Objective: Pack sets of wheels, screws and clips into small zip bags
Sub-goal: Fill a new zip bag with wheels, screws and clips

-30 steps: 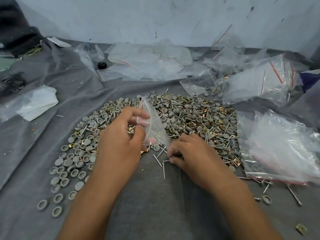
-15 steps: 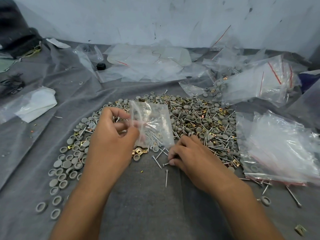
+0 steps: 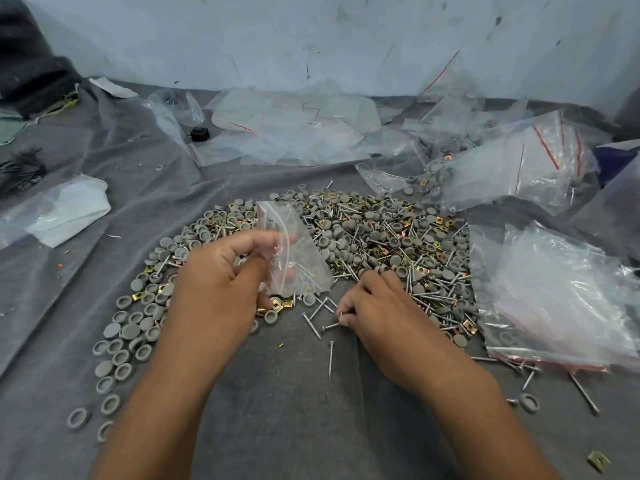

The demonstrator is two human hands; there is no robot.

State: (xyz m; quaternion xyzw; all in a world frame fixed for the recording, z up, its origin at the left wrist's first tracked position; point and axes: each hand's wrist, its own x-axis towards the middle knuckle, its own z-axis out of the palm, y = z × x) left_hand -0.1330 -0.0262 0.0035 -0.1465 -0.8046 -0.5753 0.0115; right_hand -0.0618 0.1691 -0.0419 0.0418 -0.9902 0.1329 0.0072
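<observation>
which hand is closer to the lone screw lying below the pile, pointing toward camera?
Right. The right hand picks at screws just above and right of the lone screw; the left hand is further off, up-left, holding the zip bag.

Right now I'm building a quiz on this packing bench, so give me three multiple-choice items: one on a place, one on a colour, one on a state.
1. Where does the stack of empty zip bags lie?
A. right of the parts pile
B. left of it
C. under the forearms

2. What colour are the wheels?
A. red
B. grey
C. black

3. What is the left hand doing?
A. lying flat on the cloth
B. holding a small zip bag
C. pointing at the wall

Answers: 1 A, the stack lies at the pile's right edge. 2 B, the round wheels are grey. 3 B, its fingers pinch the small zip bag, while the right hand picks at screws.
</observation>
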